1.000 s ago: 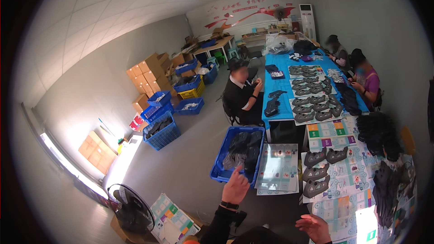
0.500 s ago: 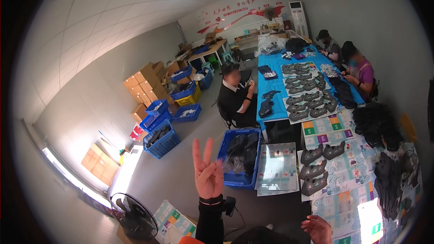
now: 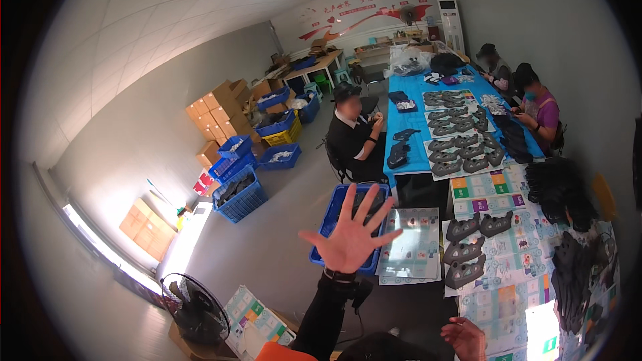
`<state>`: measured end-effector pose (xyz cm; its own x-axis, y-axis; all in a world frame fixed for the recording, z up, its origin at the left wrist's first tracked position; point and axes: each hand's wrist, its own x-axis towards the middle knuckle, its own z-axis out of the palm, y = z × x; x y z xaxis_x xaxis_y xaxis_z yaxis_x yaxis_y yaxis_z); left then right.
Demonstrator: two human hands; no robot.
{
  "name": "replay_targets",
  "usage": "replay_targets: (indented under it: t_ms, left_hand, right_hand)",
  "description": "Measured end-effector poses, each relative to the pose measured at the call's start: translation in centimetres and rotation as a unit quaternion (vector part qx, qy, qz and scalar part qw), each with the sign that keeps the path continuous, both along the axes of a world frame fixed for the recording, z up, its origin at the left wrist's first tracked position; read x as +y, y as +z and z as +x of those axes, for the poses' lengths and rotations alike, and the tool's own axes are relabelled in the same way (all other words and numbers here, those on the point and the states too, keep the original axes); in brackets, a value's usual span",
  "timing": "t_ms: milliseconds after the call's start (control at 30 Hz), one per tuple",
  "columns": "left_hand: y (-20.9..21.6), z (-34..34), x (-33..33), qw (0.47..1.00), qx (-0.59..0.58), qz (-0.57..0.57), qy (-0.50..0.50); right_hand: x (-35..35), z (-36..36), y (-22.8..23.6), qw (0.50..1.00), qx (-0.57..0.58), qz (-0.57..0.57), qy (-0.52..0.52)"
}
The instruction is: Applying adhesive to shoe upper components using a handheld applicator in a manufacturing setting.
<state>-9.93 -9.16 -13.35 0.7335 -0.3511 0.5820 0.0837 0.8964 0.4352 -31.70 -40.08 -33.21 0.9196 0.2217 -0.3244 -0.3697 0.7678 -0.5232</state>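
My left hand (image 3: 349, 239) is raised in the air, palm toward me, all fingers spread, holding nothing. A black sleeve and a dark wrist band show below it. Behind it is a blue plastic crate (image 3: 329, 217) with dark pieces in it, partly hidden by the hand. My right hand (image 3: 464, 339) is low at the near left edge of the printed table sheet (image 3: 498, 304), its fingers loosely bent and apart, with nothing visible in them. Nearest to it on the table lie several dark grey curved moulded pieces (image 3: 464, 251).
Dark fabric-like pieces (image 3: 572, 281) are heaped along the table's right side. A blue-covered table (image 3: 409, 120) beyond holds rows of grey pieces; people sit around it. Crates (image 3: 241, 202) and cardboard boxes (image 3: 217, 115) stand left. A black fan (image 3: 195, 311) is at lower left.
My left hand has gone from two raised fingers to all fingers spread, and has shifted right and slightly up. My right hand has barely moved.
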Motion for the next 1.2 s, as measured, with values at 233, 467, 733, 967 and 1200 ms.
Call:
replay_targets:
  t_ms: [233,467,733,967,1200]
  left_hand:
    - [-9.3,5.2,6.1,0.977,0.163,-0.098,0.099]
    - [-14.3,6.4,4.7,0.972,0.202,-0.087,0.080]
    - [-12.3,3.8,1.8,0.964,0.226,0.103,-0.091]
    - [-0.1,0.2,-12.2,0.963,0.025,0.229,-0.142]
    - [-1.0,-2.7,-8.3,0.970,0.051,0.212,-0.103]
  right_hand:
    - [-0.2,0.0,-2.2,0.999,0.017,0.026,0.009]
    - [-1.0,-0.9,-3.0,0.999,-0.003,0.030,-0.040]
    - [-1.3,-0.1,-2.3,0.999,0.045,-0.017,-0.007]
    - [-0.6,-0.6,-2.9,0.999,0.042,0.005,0.008]
    - [-1.3,-3.5,-2.6,0.994,0.018,-0.047,-0.101]
